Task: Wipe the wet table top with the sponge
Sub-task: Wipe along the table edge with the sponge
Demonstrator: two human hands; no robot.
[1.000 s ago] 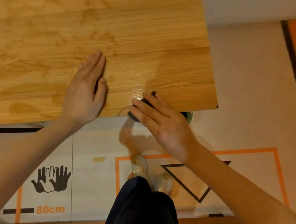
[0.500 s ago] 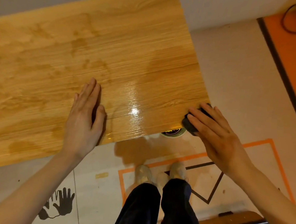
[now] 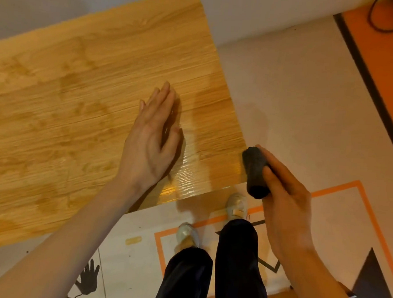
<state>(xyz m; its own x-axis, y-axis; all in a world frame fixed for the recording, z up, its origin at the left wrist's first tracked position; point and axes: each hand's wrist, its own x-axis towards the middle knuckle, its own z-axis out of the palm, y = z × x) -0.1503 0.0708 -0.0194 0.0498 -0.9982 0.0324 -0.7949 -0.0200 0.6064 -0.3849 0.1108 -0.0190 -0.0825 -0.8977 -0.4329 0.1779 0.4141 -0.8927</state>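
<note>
The wooden table top point(image 3: 84, 102) fills the left and middle, with darker damp patches and a glossy wet streak near its front right corner. My left hand point(image 3: 151, 142) lies flat on it, fingers together, palm down. My right hand point(image 3: 284, 199) grips a dark, rolled-up sponge point(image 3: 255, 172) just past the table's right front corner, over the floor. The sponge's left side overlaps the table's corner edge; whether it touches is unclear.
Pale floor with orange tape lines point(image 3: 339, 188) and a black triangle mark lies below. My legs and light shoes point(image 3: 235, 205) stand close to the table's front edge. An orange area with a black cable point(image 3: 384, 24) is at the top right.
My right hand carried the sponge rightward along the front edge and off the table's right corner, turning it upright. My left hand slid right on the top. The view shifted.
</note>
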